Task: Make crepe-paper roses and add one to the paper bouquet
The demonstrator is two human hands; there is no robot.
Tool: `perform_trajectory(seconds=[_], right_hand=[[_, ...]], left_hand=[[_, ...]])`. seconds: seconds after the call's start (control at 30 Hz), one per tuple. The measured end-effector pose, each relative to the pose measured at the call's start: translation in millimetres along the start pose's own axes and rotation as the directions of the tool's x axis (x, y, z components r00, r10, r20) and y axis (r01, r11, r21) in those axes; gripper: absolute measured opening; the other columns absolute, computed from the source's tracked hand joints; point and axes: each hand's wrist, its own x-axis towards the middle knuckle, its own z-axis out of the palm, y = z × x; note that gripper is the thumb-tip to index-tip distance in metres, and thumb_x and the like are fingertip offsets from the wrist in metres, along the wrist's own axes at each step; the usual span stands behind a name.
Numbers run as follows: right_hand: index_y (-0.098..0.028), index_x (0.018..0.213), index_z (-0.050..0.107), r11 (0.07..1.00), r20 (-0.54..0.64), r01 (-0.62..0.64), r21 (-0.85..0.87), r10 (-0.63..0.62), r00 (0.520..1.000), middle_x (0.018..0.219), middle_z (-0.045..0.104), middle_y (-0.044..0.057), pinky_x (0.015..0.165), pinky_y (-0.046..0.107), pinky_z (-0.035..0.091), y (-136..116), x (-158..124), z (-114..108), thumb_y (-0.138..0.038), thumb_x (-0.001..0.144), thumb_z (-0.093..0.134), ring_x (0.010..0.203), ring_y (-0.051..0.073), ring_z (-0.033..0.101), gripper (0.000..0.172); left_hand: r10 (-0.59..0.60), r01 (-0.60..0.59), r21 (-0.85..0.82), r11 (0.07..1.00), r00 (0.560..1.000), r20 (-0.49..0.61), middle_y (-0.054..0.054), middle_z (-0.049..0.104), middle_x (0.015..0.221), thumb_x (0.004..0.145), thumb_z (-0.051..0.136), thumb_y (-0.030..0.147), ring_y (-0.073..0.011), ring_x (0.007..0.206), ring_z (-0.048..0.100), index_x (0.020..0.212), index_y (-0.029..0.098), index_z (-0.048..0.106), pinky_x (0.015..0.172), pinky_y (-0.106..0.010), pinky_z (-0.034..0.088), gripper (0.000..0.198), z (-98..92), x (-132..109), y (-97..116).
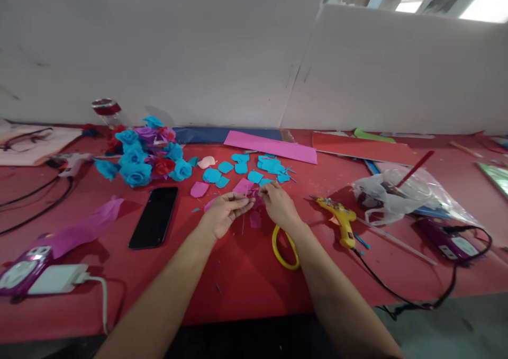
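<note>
Close together over the red table are my left hand [225, 213] and my right hand [279, 203]. My left hand pinches a thin stem [243, 224] that points down, with pink paper at its upper end. The fingertips of my right hand are closed at pink paper [256, 199] beside it; exactly what they pinch is partly hidden. Around them lie loose pink paper petals [199, 189] and several blue paper petals [211, 175]. A yellow handle loop [286, 266], maybe of scissors, is partly covered by my right wrist.
A yellow glue gun [341, 221] with a black cord lies right. A black phone [154, 218] and a bunch of paper flowers [137, 160] are left. Pink paper [272, 147] lies behind the petals; a plastic bag with a cup [408, 184] stands right. Power strips [452, 240] edge the table.
</note>
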Motion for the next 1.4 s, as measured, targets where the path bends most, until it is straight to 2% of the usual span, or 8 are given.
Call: perform_trajectory(seconds=[0.17, 0.3, 0.43, 0.67, 0.87, 1.17, 1.3, 1.4], right_hand=[[-0.020, 0.091, 0.059, 0.999, 0.034, 0.020, 0.026, -0.021, 0.999, 0.104, 0.062, 0.007, 0.071, 0.027, 0.039, 0, 2, 0, -0.017, 0.090, 0.048, 0.095, 0.020, 0.057, 0.012], [-0.020, 0.093, 0.060, 1.000, 0.030, -0.005, -0.025, 0.006, 1.000, 0.107, 0.062, 0.008, 0.066, 0.027, 0.039, 0, 1, -2, -0.021, 0.091, 0.047, 0.091, 0.020, 0.058, 0.013], [-0.020, 0.096, 0.059, 0.997, -0.015, -0.027, -0.068, 0.026, 1.000, 0.107, 0.060, 0.008, 0.061, 0.026, 0.037, 3, 2, -4, -0.024, 0.092, 0.046, 0.085, 0.020, 0.059, 0.015], [-0.018, 0.089, 0.060, 1.000, -0.122, 0.011, -0.010, -0.012, 0.992, 0.098, 0.059, 0.010, 0.071, 0.028, 0.041, 14, 8, 0, -0.018, 0.089, 0.048, 0.084, 0.020, 0.057, 0.012], [-0.018, 0.081, 0.058, 0.987, -0.155, 0.110, 0.120, -0.091, 0.984, 0.085, 0.059, 0.007, 0.071, 0.029, 0.042, 13, 9, 2, -0.012, 0.084, 0.048, 0.078, 0.019, 0.056, 0.012], [-0.020, 0.078, 0.059, 0.918, -0.233, 0.277, 0.284, -0.214, 0.949, 0.088, 0.060, 0.006, 0.078, 0.030, 0.046, -9, 2, -6, -0.013, 0.084, 0.049, 0.085, 0.018, 0.057, 0.014], [-0.021, 0.082, 0.062, 0.779, -0.265, 0.199, 0.595, -0.044, 0.963, 0.091, 0.061, 0.004, 0.076, 0.029, 0.049, -14, 0, -5, -0.020, 0.078, 0.061, 0.081, 0.016, 0.060, 0.004], [-0.023, 0.099, 0.062, 0.489, -0.128, 0.060, 0.870, 0.106, 0.986, 0.096, 0.064, 0.003, 0.078, 0.031, 0.051, -19, -1, -3, -0.023, 0.068, 0.072, 0.082, 0.016, 0.062, 0.033]], left_hand=[[0.003, 0.000, 0.051, 0.999, 0.999, -0.052, -0.008, 0.073, 0.080, 0.067, 0.066, -0.002, -0.0164, 0.086, 0.069, 0.060, 0.011, 0.064, 0.096, -0.031, 0.049, 0.015, -1.0, 3, -3], [-0.046, 0.054, 0.082, 0.995, 0.995, -0.087, -0.009, 0.073, 0.079, 0.068, 0.063, -0.002, -0.0166, 0.085, 0.069, 0.059, 0.011, 0.065, 0.094, -0.030, 0.050, 0.016, -3.1, 6, -4], [-0.057, 0.067, 0.086, 0.994, 0.992, -0.116, -0.009, 0.073, 0.076, 0.065, 0.066, -0.002, -0.0168, 0.083, 0.069, 0.057, 0.012, 0.064, 0.095, -0.031, 0.050, 0.016, -5.1, 7, -5], [-0.009, 0.030, 0.168, 0.985, 0.992, -0.129, -0.006, 0.071, 0.075, 0.060, 0.073, 0.002, -0.0176, 0.081, 0.069, 0.062, 0.012, 0.065, 0.097, -0.035, 0.047, 0.013, -3.1, 5, -6], [0.010, -0.010, 0.038, 0.999, 1.000, -0.010, -0.006, 0.072, 0.085, 0.060, 0.074, 0.005, -0.0177, 0.085, 0.069, 0.065, 0.012, 0.066, 0.090, -0.030, 0.051, 0.012, -2.2, 2, 0], [0.062, -0.058, -0.053, 0.997, 0.995, 0.076, -0.008, 0.074, 0.088, 0.062, 0.075, 0.007, -0.0189, 0.097, 0.067, 0.063, 0.013, 0.065, 0.099, -0.028, 0.046, 0.012, 0.8, -1, 0], [0.080, -0.076, -0.053, 0.996, 0.993, 0.086, -0.006, 0.073, 0.082, 0.060, 0.078, 0.009, -0.0181, 0.095, 0.068, 0.063, 0.013, 0.065, 0.096, -0.026, 0.046, 0.014, -0.2, -2, 2], [0.105, -0.099, -0.068, 0.993, 0.990, 0.099, -0.004, 0.073, 0.083, 0.061, 0.077, 0.009, -0.0157, 0.092, 0.068, 0.064, 0.014, 0.066, 0.093, -0.023, 0.047, 0.013, -0.4, -3, 3]])
